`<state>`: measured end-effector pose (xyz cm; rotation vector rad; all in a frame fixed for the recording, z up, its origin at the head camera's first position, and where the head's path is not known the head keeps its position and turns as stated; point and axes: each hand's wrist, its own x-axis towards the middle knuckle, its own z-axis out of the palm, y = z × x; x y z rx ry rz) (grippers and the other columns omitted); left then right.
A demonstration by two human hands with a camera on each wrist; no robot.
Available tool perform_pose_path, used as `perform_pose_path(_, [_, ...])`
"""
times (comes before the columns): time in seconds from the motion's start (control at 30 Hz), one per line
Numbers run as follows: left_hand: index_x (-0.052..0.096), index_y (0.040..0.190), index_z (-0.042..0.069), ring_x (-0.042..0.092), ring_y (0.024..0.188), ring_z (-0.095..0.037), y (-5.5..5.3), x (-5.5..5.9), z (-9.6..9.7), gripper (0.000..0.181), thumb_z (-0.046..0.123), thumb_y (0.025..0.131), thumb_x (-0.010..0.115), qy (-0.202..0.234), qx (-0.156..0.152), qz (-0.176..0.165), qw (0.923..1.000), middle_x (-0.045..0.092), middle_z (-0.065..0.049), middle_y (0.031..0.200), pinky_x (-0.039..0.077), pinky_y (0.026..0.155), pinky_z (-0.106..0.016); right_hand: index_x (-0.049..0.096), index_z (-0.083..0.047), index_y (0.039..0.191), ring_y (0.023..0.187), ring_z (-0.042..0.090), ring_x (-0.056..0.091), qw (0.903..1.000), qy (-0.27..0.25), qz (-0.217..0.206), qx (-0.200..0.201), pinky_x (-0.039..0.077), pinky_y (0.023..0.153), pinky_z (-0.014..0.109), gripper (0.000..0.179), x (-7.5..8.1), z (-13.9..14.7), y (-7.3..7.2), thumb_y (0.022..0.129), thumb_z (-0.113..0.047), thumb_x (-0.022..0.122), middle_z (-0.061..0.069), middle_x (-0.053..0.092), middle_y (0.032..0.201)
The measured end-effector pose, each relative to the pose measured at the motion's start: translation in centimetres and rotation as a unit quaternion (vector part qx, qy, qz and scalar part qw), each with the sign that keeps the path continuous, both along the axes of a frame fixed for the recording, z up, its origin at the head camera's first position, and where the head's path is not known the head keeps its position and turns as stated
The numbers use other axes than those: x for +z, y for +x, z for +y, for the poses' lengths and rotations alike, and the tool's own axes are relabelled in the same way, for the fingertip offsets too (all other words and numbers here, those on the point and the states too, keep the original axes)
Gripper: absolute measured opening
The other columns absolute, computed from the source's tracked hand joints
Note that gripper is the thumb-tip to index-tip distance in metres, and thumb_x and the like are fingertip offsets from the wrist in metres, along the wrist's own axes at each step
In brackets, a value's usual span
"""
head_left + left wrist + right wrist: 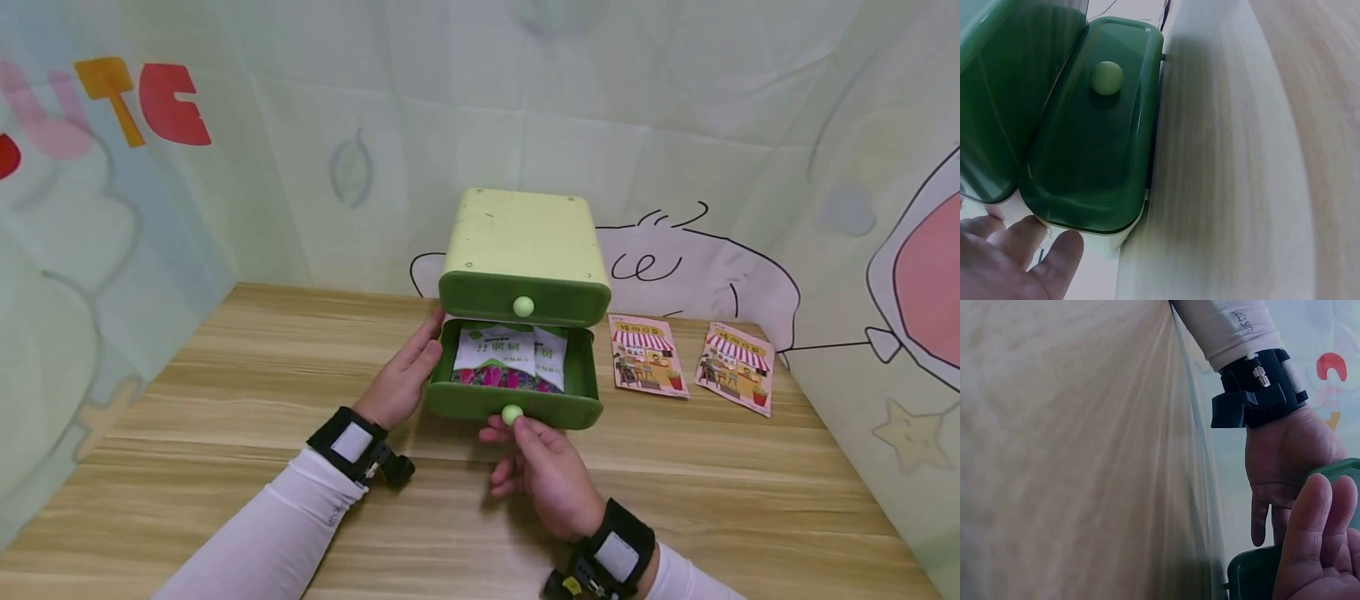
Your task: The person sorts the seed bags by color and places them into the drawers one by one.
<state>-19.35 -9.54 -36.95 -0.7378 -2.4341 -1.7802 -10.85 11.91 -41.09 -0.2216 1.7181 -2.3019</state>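
A right hand (551,475) pinches the knob (512,414) of a lower drawer (465,406), pulled out from its cabinet (525,237); the left hand (397,379), apart from it, rests straight-fingered against the cabinet's side.
Too hard a pull could drag the drawer free and spill its white packets (491,354), or shift the cabinet should the left hand slip. The upper drawer (480,292), closed, limits reach from above; two pink packets (648,354) lie right of the cabinet, outside the drawer's path.
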Motion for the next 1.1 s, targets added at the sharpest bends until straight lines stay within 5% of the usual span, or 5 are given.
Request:
perform_pose_path(0.3, [0.015,0.151,0.016,0.013,0.134,-0.013,-0.2,-0.2,0.0,0.049,0.022,0.105,0.03,-0.001,-0.005,0.001,1.0,0.014,-0.007,0.154,0.013,0.111,-0.051,0.045,0.005,0.13,0.067,0.02,0.058,1.0,-0.007,-0.004,0.001,0.055,0.062,0.034,0.046,0.1,0.0,0.0,0.103,-0.032,0.038,0.015,0.058,0.119])
perform_pose_path(0.53, [0.014,0.15,0.029,0.012,0.134,-0.009,-2.2,-2.7,-0.3,0.05,0.02,0.104,0.031,0.011,-0.008,-0.008,0.9999,0.012,0.004,0.154,0.012,0.112,-0.048,0.045,0.005,0.129,0.067,0.02,0.058,0.9999,-0.007,-0.008,-0.004,0.055,0.061,0.034,0.047,0.0,0.0,0.0,0.103,-0.032,0.038,0.015,0.059,0.117])
perform_pose_path(0.73, [0.014,0.149,0.038,0.013,0.133,-0.007,-2.4,-3.2,-0.3,0.05,0.026,0.104,0.033,0.022,-0.013,-0.007,0.9997,0.012,0.011,0.153,0.013,0.112,-0.047,0.047,0.006,0.127,0.065,0.02,0.058,0.9997,0.002,-0.012,-0.023,0.055,0.06,0.034,0.05,-0.1,0.0,-0.2,0.1,-0.036,0.044,0.015,0.061,0.114])
perform_pose_path(1.1, [0.013,0.151,0.017,0.014,0.133,-0.009,0.0,-0.1,0.2,0.053,0.018,0.103,0.035,0.02,-0.016,-0.021,0.9994,0.012,-0.001,0.154,0.015,0.112,-0.043,0.045,0.007,0.129,0.065,0.019,0.057,0.9992,0.008,-0.021,-0.033,0.055,0.06,0.034,0.053,0.0,0.1,-0.2,0.099,-0.038,0.046,0.015,0.061,0.113])
